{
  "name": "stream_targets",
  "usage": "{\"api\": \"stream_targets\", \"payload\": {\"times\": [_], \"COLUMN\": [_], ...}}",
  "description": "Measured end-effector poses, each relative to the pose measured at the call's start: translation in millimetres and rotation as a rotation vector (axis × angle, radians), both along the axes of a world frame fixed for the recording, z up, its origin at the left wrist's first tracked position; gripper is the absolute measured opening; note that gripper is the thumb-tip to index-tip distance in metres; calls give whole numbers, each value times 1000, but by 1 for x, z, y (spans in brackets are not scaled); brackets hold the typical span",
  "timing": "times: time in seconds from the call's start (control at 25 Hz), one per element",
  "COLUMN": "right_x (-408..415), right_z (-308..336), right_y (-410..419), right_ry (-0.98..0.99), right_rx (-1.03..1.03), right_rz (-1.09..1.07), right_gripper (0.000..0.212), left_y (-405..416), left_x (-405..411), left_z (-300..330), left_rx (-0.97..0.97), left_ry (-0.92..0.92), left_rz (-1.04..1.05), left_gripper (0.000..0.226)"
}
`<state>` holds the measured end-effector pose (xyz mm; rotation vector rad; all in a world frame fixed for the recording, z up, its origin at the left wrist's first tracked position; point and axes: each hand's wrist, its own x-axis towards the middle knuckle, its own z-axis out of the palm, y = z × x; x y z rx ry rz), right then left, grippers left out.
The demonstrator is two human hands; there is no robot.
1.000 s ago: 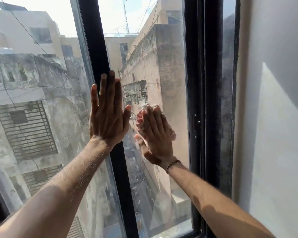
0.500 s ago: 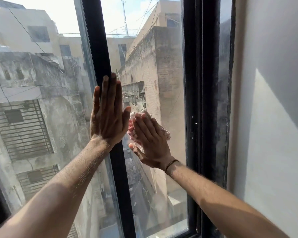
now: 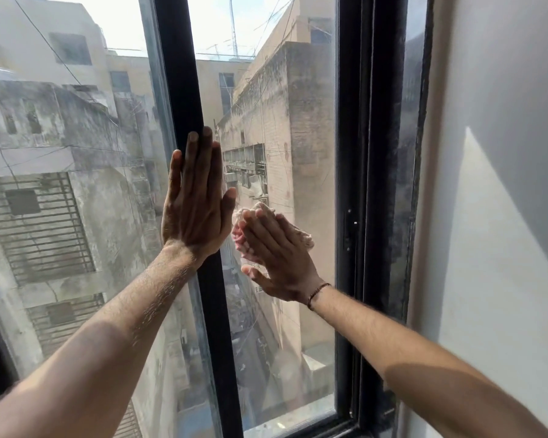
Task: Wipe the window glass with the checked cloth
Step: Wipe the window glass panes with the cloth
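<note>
Colours at the window
Black frame [image 3: 184, 90] centre; cloth [image 3: 302, 237] mid-picture seems pink-red and cream, its check blurred; white wall [image 3: 487, 248] right; grey and beige buildings [image 3: 102, 200] left.

Your left hand [image 3: 195, 200] lies flat on the upright middle bar [image 3: 178, 74], its outer edge over the left pane [image 3: 76, 184]. Just right of it, your right hand [image 3: 276, 257] presses the checked cloth [image 3: 302, 237] against the window glass [image 3: 282, 137]. Further right stand the outer frame [image 3: 370, 153], then the wall [image 3: 503, 216].

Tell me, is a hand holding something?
The right hand presses the checked cloth to the glass, palm over its middle. The left hand holds nothing.
</note>
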<state>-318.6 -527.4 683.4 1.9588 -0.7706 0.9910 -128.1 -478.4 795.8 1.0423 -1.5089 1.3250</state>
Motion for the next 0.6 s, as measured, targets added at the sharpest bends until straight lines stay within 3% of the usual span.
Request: {"api": "stream_targets", "payload": {"times": [0.04,0.08,0.24,0.32,0.4,0.52,0.6], "right_x": [-19,-34,-40,-9,20,31,3], "right_z": [-14,-19,27,40,23,-24,-19], "right_y": [1,-3,-21,-18,-14,5,2], "right_ry": [87,53,-716,-865,-640,-21,164], "right_rx": [10,0,93,99,37,8,-29], "right_rz": [-13,-60,-248,-205,-88,85,102], "right_gripper": [83,87,95,92,82,69,67], "left_y": [1,2,-2,-3,-3,-3,-2], "left_x": [-1,-1,-4,-5,-5,-1,-1], "left_z": [-1,-2,-1,-1,-2,0,-2], "left_rx": [5,10,6,7,-13,-9,-7], "left_ry": [2,1,2,12,9,6,-6], "left_rz": [-15,-26,-21,-24,-22,-27,-34], "left_gripper": [69,70,71,71,70,72,72]}}
